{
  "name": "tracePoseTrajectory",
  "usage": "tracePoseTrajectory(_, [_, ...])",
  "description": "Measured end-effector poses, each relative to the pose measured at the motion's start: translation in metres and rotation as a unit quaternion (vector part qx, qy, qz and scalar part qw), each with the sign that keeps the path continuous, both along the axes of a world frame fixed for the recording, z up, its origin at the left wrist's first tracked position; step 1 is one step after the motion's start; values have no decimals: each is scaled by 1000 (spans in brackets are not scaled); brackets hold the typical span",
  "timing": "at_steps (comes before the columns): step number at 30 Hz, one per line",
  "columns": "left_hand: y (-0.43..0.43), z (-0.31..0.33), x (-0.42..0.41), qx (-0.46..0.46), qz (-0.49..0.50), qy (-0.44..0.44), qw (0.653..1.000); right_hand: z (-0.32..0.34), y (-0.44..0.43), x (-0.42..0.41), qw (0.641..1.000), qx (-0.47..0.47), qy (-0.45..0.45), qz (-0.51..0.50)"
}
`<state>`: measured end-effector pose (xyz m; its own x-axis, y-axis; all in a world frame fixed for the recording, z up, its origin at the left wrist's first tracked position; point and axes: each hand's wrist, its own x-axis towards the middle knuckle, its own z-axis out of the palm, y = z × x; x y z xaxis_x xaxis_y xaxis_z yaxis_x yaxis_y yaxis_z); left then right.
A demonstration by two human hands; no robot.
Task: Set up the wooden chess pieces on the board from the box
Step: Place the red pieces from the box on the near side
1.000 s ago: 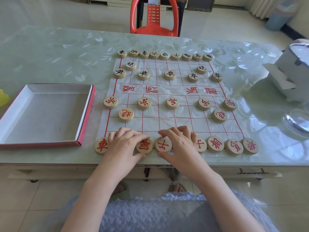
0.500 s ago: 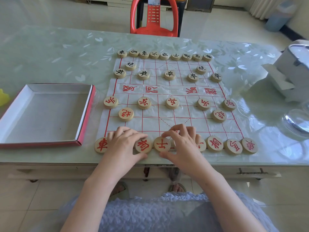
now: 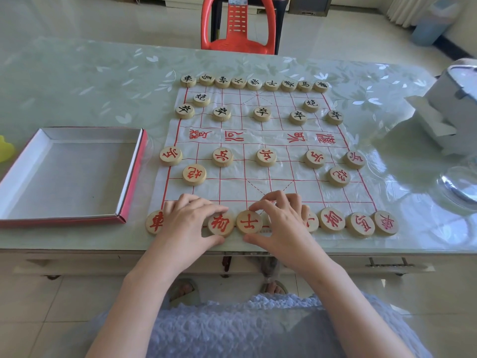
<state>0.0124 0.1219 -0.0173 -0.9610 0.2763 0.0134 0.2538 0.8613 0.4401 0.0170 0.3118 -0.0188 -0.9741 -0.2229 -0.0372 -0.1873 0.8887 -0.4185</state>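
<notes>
A white paper board (image 3: 273,187) with red lines lies on the table. Black-lettered wooden discs (image 3: 262,113) fill its far rows and red-lettered ones (image 3: 265,157) the near half. My left hand (image 3: 189,223) pinches a red-lettered disc (image 3: 220,224) in the nearest row between forefinger and thumb, and hides the disc to its left. My right hand (image 3: 281,223) pinches the neighbouring red-lettered disc (image 3: 249,222) the same way and covers the row's middle disc. The box (image 3: 130,177), white inside with red walls, lies empty at the left.
The nearest row sits close to the table's front edge (image 3: 361,250). A white carton (image 3: 451,104) and a clear glass dish (image 3: 462,187) stand at the right. A red plastic chair (image 3: 238,34) stands beyond the table. A yellow object (image 3: 5,148) shows at the far left.
Both hands have nudged their discs slightly to the left along the nearest row. My right hand's fingers have curled further over the row's middle.
</notes>
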Motion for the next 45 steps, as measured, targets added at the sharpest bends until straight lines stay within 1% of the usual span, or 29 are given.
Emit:
tracePoseTrajectory(5, [3,-6,-2,-20,44,35,998,-1,-1,0,1000,4,3,-7])
tracePoseTrajectory(9, [3,-7,-2,-28,59,49,997,-1,-1,0,1000,6,4,-7])
tracePoseTrajectory(21, [2,-6,-2,-38,51,27,998,-1,-1,-1,1000,0,-2,4])
tracePoseTrajectory(34, [1,-5,-1,-26,40,9,999,-2,-1,0,1000,5,5,-2])
tracePoseTrajectory(37, [6,0,-1,-19,29,21,999,6,14,0,999,-16,5,-29])
tracePoseTrajectory(41, [17,10,-1,10,7,60,998,19,61,7,991,-90,7,-102])
tracePoseTrajectory(45, [34,12,-5,26,-7,43,999,16,92,20,985,-108,10,-134])
